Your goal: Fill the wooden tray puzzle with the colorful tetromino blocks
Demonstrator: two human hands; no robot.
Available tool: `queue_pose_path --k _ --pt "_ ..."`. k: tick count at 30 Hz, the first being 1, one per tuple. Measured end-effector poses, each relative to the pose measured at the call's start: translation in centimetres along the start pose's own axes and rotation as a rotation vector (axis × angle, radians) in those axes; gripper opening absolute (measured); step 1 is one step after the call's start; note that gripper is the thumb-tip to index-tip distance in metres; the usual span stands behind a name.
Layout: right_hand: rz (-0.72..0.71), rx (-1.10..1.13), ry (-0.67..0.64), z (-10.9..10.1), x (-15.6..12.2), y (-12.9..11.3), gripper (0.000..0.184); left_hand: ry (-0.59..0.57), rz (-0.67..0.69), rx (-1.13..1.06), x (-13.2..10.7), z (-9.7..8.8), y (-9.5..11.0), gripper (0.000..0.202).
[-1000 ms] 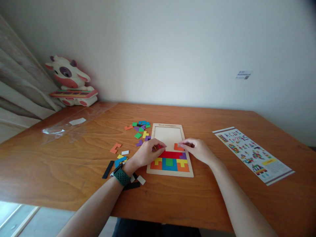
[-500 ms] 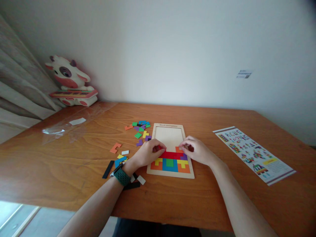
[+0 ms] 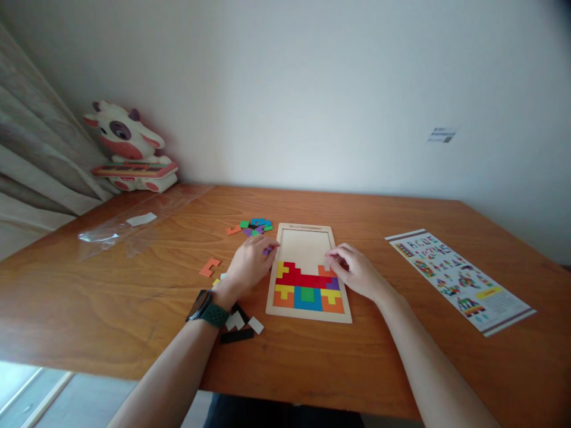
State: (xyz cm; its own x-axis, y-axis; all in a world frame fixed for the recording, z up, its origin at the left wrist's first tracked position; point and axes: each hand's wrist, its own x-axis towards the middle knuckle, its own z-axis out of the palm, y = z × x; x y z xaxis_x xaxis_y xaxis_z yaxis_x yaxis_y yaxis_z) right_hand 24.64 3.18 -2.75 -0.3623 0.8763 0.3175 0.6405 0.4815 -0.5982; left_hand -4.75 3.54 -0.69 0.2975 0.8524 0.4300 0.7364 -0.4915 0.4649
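Observation:
The light wooden puzzle board (image 3: 270, 300) lies on the table, its near part filled with flat coloured pieces and its far part bare. My left hand (image 3: 250, 267), with a dark green watch band at the wrist, hovers beside the board's left edge, fingers stretched out over loose pieces. A purple piece (image 3: 266, 251) shows just under these fingers. At the board's right edge is my right hand (image 3: 354, 270), loosely curled, thumb and forefinger slightly apart by an orange piece (image 3: 325, 270). Red pieces (image 3: 306, 279) run across the board; a yellow piece (image 3: 281, 269) sits at its left side.
Loose pieces lie left of the board: a colourful heap (image 3: 256, 224), an orange piece (image 3: 209, 267), white pieces (image 3: 256, 324) and a black bar (image 3: 236, 336). A printed sheet (image 3: 459, 279) lies right. A clear plastic bag (image 3: 134, 229) and cow toy keyboard (image 3: 134, 169) are at back left.
My left hand has moved left, off the red piece and over the loose pieces, uncovering the board's left side. My right hand has barely moved.

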Motion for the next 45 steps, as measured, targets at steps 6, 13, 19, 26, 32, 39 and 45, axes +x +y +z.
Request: queue_pose_path --k 6,13,19,26,32,39,45 --pt "-0.016 -0.036 0.118 0.1 0.1 0.5 0.026 -0.123 -0.128 0.492 -0.1 -2.3 -3.3 0.031" --pt "-0.016 -0.045 0.131 0.5 0.1 0.9 0.026 -0.131 -0.217 0.634 -0.2 -3.6 -3.1 0.03" --pt "-0.02 -0.04 0.132 0.7 0.1 0.9 0.026 -0.093 -0.266 0.6 -0.6 -2.9 -4.7 0.038" --pt "-0.009 -0.057 0.13 0.7 0.1 0.8 0.029 -0.174 -0.222 0.535 -0.7 -2.0 -5.0 0.044" --pt "-0.029 -0.065 0.125 0.7 0.0 0.9 0.027 -0.072 -0.283 0.57 -0.7 -1.9 -4.9 0.041" --pt "-0.025 -0.055 0.123 0.6 0.0 0.6 0.028 -0.144 -0.334 0.621 -0.7 -2.4 -4.5 0.037" --pt "-0.022 -0.057 0.118 0.7 0.0 0.7 0.028 -0.11 -0.319 0.601 -0.2 -2.8 -5.0 0.034"
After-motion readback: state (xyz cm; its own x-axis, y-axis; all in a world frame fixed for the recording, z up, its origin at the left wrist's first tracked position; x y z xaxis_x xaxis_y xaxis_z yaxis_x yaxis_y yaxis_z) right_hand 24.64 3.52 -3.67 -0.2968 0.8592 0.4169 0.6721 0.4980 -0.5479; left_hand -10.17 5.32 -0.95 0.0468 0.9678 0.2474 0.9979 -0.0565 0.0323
